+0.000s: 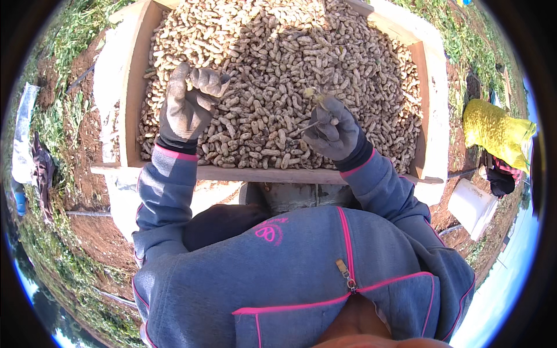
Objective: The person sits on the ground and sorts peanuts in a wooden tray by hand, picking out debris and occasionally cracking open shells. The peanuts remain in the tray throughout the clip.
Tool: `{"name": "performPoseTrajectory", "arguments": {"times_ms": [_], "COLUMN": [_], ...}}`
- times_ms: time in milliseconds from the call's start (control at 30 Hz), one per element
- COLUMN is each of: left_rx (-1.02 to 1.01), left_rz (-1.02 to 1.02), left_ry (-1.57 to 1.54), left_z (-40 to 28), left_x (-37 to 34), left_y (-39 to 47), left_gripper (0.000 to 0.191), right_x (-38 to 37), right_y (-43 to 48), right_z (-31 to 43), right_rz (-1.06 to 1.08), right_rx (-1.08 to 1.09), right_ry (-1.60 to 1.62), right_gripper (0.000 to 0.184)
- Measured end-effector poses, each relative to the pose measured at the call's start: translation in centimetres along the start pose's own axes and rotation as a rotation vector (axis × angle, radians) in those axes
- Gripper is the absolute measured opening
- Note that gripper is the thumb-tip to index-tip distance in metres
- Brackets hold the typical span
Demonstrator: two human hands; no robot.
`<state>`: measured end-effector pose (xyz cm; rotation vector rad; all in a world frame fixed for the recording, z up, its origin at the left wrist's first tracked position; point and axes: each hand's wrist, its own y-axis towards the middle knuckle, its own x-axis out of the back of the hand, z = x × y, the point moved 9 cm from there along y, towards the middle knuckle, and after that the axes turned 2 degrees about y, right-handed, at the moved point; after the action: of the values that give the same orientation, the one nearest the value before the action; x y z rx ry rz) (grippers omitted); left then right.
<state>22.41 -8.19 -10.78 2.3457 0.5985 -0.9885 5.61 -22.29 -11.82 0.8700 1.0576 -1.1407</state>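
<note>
Unshelled peanuts (pixel 270 87) fill a shallow wooden tray (pixel 278 174) before me. My left hand (pixel 189 102), in a dirty work glove, is raised over the left part of the heap with its fingers curled; a small pale thing shows between thumb and fingers, perhaps a peanut. Over the right part, my gloved right hand (pixel 333 128) is closed on a plant stem (pixel 307 129) and some pale bits by the fingertips. The palm side of that hand is partly hidden.
Pale sheeting (pixel 437 108) lies under the tray. To the right are a full yellow mesh sack (pixel 496 130), a white bucket (pixel 472 206) and part of another person (pixel 502 176). At left, a dark cloth (pixel 42 174) hangs near a pale sack (pixel 26 130). Green plants and reddish soil surround the tray.
</note>
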Motion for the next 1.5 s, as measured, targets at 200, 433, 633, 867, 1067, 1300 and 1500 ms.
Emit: {"name": "performPoseTrajectory", "arguments": {"times_ms": [200, 433, 633, 867, 1067, 1300, 1500], "left_rx": [0.374, 0.78, 0.694, 0.06, 0.183, 0.499, 0.515], "left_rz": [-0.434, -0.073, -0.067, 0.384, 0.11, -0.273, -0.153], "left_ry": [0.501, 0.477, 0.339, 1.535, 1.259, 0.773, 0.82], "left_z": [5.0, 10.6, 12.4, 9.5, 6.8, 6.7, 9.2], "left_x": [3.5, -4.9, -3.4, -6.9, -2.8, 4.5, 3.5], "left_y": [-4.3, -2.9, -3.5, -2.7, -1.4, -5.0, -5.2], "left_gripper": [0.042, 0.041, 0.04, 0.031, 0.035, 0.035, 0.03], "right_x": [5.2, 1.7, 4.2, 4.9, 6.0, 6.3, 3.2], "right_y": [1.0, 2.3, 1.6, 0.8, -3.5, -35.4, -50.9], "right_z": [1.7, 0.4, 0.2, 2.4, 9.1, 19.8, 16.7], "right_rz": [-0.622, -0.522, -0.397, -0.557, -0.762, -1.191, -0.943], "right_rx": [0.165, 0.123, 0.255, 0.173, 0.109, -0.291, -2.06], "right_ry": [-0.33, -0.868, -0.991, -1.681, -1.448, -1.218, -1.542], "right_gripper": [0.034, 0.035, 0.035, 0.026, 0.031, 0.026, 0.084]}}
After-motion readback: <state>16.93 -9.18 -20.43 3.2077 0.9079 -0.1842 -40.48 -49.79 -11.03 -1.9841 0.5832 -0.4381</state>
